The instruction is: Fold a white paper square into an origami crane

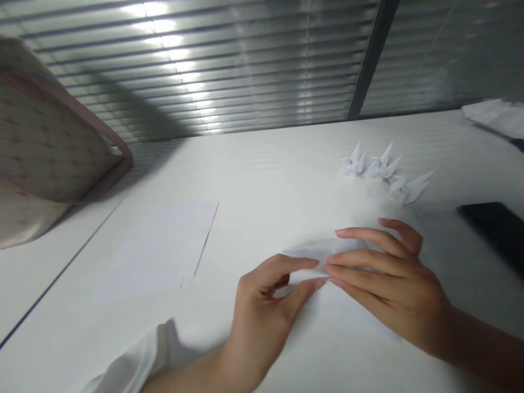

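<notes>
A white sheet of paper (347,297), partly folded, lies on the table between my two hands. Thumb and index finger of my left hand (272,305) pinch the raised fold at its left part. From the right, my right hand (393,284) has its thumb and first fingers closed at the same fold, tips almost meeting the left fingertips. Its other fingers stretch out over the far side of the paper. Much of the paper is hidden under my right hand.
Folded paper cranes (382,166) stand behind my hands. A flat white sheet (164,245) lies to the left, a dark phone (497,232) to the right. A patterned bag (49,147) stands at far left, papers (495,117) at far right. Window blinds (245,65) border the table.
</notes>
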A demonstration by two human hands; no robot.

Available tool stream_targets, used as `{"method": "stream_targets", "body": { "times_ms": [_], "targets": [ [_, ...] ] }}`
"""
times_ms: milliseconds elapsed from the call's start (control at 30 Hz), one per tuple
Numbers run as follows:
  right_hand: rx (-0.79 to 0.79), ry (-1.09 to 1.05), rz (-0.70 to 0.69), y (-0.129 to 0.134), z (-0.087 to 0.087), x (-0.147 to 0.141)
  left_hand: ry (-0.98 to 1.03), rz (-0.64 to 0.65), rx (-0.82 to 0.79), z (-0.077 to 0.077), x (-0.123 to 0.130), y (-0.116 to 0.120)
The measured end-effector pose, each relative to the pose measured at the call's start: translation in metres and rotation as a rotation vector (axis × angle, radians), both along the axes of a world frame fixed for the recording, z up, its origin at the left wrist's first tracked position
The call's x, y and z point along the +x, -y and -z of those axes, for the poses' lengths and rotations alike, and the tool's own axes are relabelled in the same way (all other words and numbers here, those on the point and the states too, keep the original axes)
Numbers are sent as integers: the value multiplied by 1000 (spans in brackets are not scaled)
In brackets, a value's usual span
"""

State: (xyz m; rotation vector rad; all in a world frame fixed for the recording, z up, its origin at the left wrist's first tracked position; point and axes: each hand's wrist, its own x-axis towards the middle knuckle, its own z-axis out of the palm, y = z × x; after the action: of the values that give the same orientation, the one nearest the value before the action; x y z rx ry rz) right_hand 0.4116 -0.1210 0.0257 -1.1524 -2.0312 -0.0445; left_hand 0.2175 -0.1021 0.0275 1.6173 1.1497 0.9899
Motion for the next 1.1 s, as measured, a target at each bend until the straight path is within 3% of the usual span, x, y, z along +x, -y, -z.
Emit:
{"method": "stream_targets", "body": {
  "times_ms": [167, 267, 400, 667, 767, 867, 967, 1033, 1100],
  "targets": [
    [36, 88, -24, 1, 2, 6, -199, 1, 523, -3, -8, -4],
    [99, 197, -57, 0, 7, 14, -309, 57, 727, -6, -12, -3],
    [171, 255, -32, 2, 14, 23, -352, 133, 822, -10, -15, 1],
    [233, 230, 11, 7, 14, 28, -365, 111, 858, -12, -20, -2],
    [241, 235, -11, 6, 14, 32, -348, 183, 862, -16, -22, -3],
    [230, 240, -32, 6, 12, 34, -209, 245, 567, -18, -22, -8],
    [212, 230, -55, 11, 6, 34, -13, 129, -22, -15, -19, -18],
    [211, 211, -72, 14, 0, 31, 213, 205, -346, -9, -14, -24],
    [222, 168, -81, 16, -5, 27, 408, 333, -540, -4, -9, -26]
  ]
}}
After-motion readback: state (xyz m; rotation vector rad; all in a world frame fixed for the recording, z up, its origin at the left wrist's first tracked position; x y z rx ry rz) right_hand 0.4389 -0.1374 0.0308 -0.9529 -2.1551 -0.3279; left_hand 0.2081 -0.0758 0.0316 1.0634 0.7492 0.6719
